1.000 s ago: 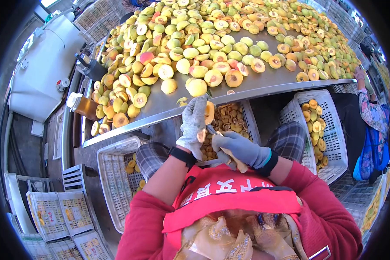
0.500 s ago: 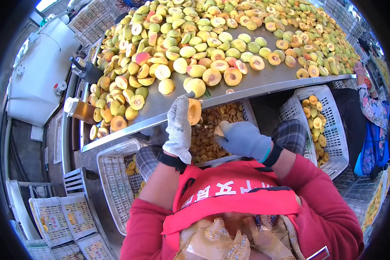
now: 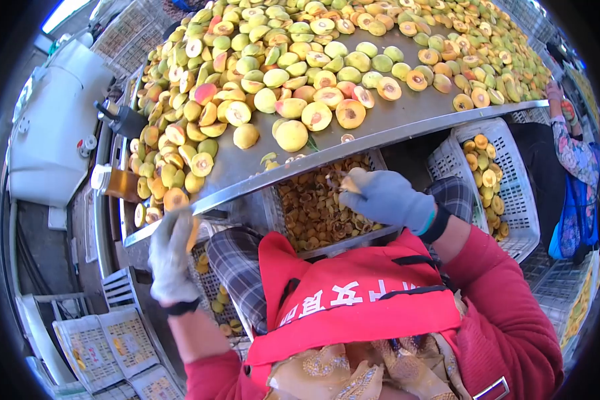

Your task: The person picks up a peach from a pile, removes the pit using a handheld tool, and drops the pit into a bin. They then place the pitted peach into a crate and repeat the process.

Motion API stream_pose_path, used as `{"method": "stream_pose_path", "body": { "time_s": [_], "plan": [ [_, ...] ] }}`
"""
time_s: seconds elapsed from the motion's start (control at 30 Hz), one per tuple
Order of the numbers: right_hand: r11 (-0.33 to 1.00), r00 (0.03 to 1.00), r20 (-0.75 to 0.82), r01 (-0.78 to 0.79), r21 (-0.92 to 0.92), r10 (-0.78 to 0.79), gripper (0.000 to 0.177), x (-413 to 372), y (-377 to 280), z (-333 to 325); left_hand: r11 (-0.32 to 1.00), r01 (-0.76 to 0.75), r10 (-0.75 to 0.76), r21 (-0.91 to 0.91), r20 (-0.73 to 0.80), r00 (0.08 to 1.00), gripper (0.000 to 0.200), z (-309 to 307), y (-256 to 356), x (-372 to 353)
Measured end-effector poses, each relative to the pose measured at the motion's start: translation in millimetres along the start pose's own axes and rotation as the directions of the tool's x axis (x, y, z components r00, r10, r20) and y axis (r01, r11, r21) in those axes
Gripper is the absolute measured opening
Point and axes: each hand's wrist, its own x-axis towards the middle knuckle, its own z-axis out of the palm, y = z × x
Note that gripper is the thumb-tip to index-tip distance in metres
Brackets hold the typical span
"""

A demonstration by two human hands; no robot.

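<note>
My left hand [image 3: 173, 257], in a whitish knit glove, is out at the left above a white crate [image 3: 243, 313] with fruit pieces in it. Its fingers close on an orange peach half [image 3: 193, 235], seen edge-on. My right hand [image 3: 393, 203], in a blue-grey glove, is curled closed above a crate of brown pits and scraps [image 3: 313, 217]. A small tan piece shows at its fingertips, and I cannot tell what it is. Many halved peaches [image 3: 316, 116], some with pits, cover the metal table [image 3: 247, 175] in front of me.
At the right stands a white crate [image 3: 517, 200] of pitted halves. A person's floral sleeve [image 3: 573, 157] reaches to the table's far right. A jar of amber liquid [image 3: 120, 183] is at the table's left end, near a large white tank [image 3: 53, 127]. Stacked crates [image 3: 103, 347] sit lower left.
My left hand has moved left and down from the table edge to over the left crate, carrying the peach half. My right hand stays over the pits, shifted slightly right.
</note>
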Motion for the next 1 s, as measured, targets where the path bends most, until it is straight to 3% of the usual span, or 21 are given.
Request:
{"method": "stream_pose_path", "body": {
  "time_s": [0.03, 0.07, 0.13, 0.2, 0.27, 0.33, 0.4, 0.5, 0.6, 0.7, 0.73, 0.77, 0.8, 0.83, 0.87, 0.93, 1.0],
  "plan": [
    [0.999, 1.0, -0.022, -0.02, 0.038, 0.021, 0.038, -1, 8, -1, 0.94, 0.328, -0.313, -0.09, 0.147, 0.938, 0.041, -27, -4, -6],
    [0.996, 0.999, -0.039, -0.035, 0.077, 0.038, 0.038, -2, 15, 0, 0.969, 0.182, -0.203, 0.17, 0.121, 0.972, 0.039, -38, -11, -9],
    [0.99, 0.998, -0.056, 0.011, 0.142, -0.003, 0.036, -4, 25, 14, 0.966, 0.193, -0.2, 0.175, 0.023, 0.98, 0.04, -39, 9, -1],
    [0.978, 1.0, -0.028, 0.02, 0.21, -0.015, 0.035, -8, 19, 26, 0.974, -0.005, 0.007, 0.227, -0.008, 1.0, 0.044, -19, 23, 31],
    [0.961, 1.0, 0.007, 0.021, 0.276, -0.024, 0.034, -12, 8, 31, 0.999, 0.035, -0.037, 0.024, 0.086, 0.996, 0.049, 18, 34, 73],
    [0.964, 0.999, 0.019, 0.03, 0.264, -0.037, 0.033, -16, 7, 40, 0.976, -0.14, 0.114, 0.165, 0.158, 0.981, 0.055, 59, 26, 118],
    [0.972, 0.997, 0.07, -0.035, 0.231, 0.019, 0.032, -22, 3, 30, 0.975, -0.068, 0.0, 0.211, 0.305, 0.952, 0.061, 97, 19, 160],
    [0.966, 0.995, 0.048, -0.094, 0.243, 0.085, 0.032, -37, 11, 21, 0.911, -0.161, -0.041, 0.38, 0.472, 0.881, 0.069, 138, -9, 184],
    [0.947, 0.991, 0.022, -0.13, 0.293, 0.129, 0.031, -50, 22, 22, 0.839, -0.108, -0.161, 0.534, 0.432, 0.887, 0.066, 149, -2, 178],
    [0.922, 0.994, 0.03, -0.109, 0.37, 0.106, 0.03, -48, 22, 23, 0.871, -0.134, -0.093, 0.473, 0.427, 0.9, 0.056, 134, 12, 159],
    [0.899, 0.993, 0.056, -0.118, 0.421, 0.104, 0.029, -45, 19, 19, 0.987, 0.036, -0.101, 0.158, 0.428, 0.898, 0.052, 127, 18, 152],
    [0.872, 0.991, 0.084, -0.132, 0.472, 0.104, 0.028, -43, 14, 15, 0.963, 0.202, -0.107, -0.178, 0.436, 0.894, 0.049, 116, 29, 143],
    [0.824, 0.987, 0.116, -0.158, 0.544, 0.112, 0.027, -40, 8, 11, 0.804, 0.346, -0.114, -0.484, 0.445, 0.888, 0.045, 108, 35, 131],
    [0.772, 0.982, 0.149, -0.181, 0.61, 0.113, 0.026, -35, 0, 6, 0.583, 0.396, -0.018, -0.71, 0.475, 0.88, 0.042, 106, 39, 116],
    [0.716, 0.978, 0.18, -0.201, 0.669, 0.106, 0.025, -29, -7, 3, 0.299, 0.424, 0.083, -0.855, 0.466, 0.881, 0.04, 105, 43, 101],
    [0.723, 0.995, 0.099, -0.058, 0.688, -0.014, 0.025, -19, -21, -1, 0.024, 0.477, 0.092, -0.879, 0.477, 0.874, 0.043, 110, 60, 64],
    [0.764, 0.994, 0.016, 0.072, 0.641, -0.106, 0.026, -13, -39, -12, -0.164, 0.538, -0.005, -0.827, 0.546, 0.838, 0.044, 122, 74, 37]
  ]
}}
